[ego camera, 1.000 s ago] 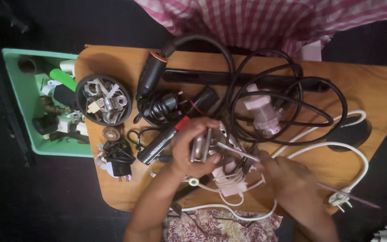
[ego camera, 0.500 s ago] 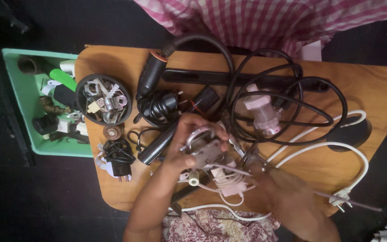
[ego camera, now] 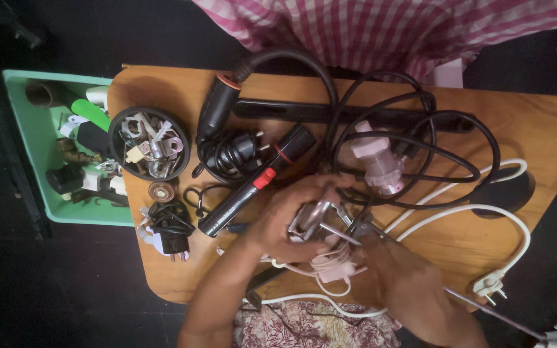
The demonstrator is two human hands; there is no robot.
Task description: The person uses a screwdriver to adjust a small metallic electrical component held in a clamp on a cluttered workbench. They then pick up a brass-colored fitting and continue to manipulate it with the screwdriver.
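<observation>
your left hand (ego camera: 291, 222) clenches the metal part (ego camera: 311, 219); pliers (ego camera: 356, 227) in your right hand (ego camera: 394, 277) at 3 o'clock could slip and nick a finger.

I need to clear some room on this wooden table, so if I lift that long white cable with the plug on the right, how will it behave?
The long white cable will probably be floppy: it lies in loose curves. Its white plug would likely dangle and swing. It runs under the right hand and near the black cords, so it may snag.

Shiny metal part (ego camera: 311, 218); matt wooden table (ego camera: 549, 129)
</observation>
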